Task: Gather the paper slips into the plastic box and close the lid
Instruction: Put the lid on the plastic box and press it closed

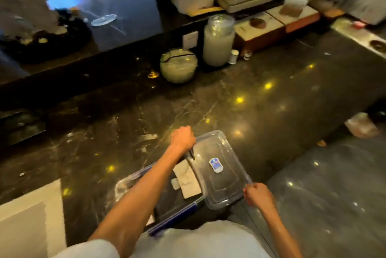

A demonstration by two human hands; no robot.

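Left hand (182,137): fingers curled tight on the lid's (219,171) far corner.
Right hand (258,195): fingers pinching its near edge.
Box (125,184): slips (187,178) blurred, half covered.

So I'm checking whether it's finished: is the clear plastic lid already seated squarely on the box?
No: the clear plastic lid sits offset to one side, leaving grey paper slips uncovered in the clear plastic box.
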